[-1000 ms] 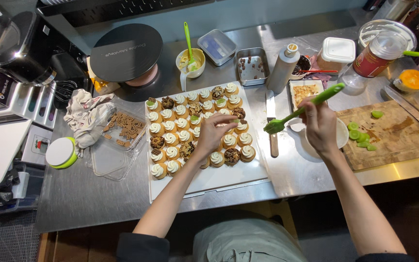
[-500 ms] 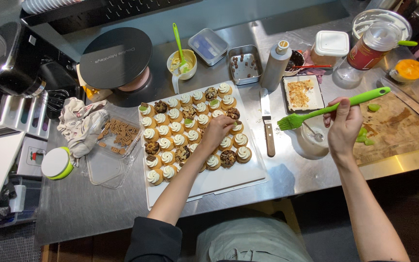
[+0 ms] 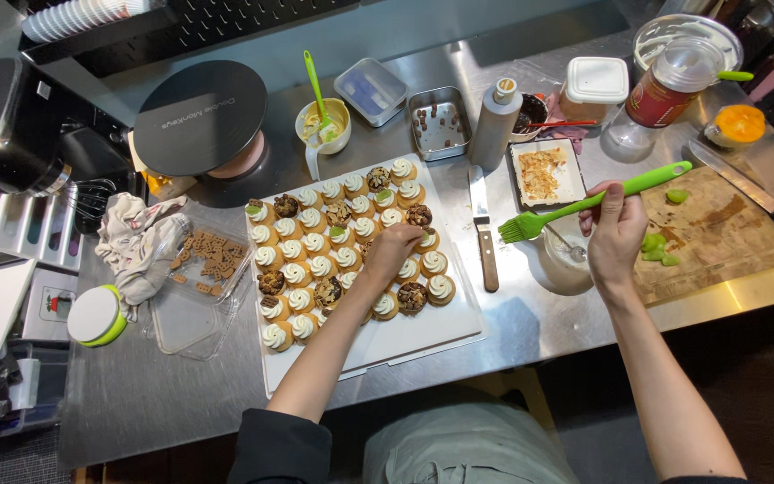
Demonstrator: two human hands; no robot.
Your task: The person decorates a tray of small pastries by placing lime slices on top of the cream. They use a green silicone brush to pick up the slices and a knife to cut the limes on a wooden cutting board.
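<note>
- Head view: left hand reaching over white tray, fingers pinching down on a pastry in the small pastries approx. mid-tray, right-hand rows.
- Right hand at 3 o'clock of tray, closing around green silicone brush, bristles pointing to 9 o'clock, hanging over glass bowl.
- Progress est.: most pcs showing cream swirls, several dark w/ crumb, a few w/ green bits; front of tray lying bare.
</note>
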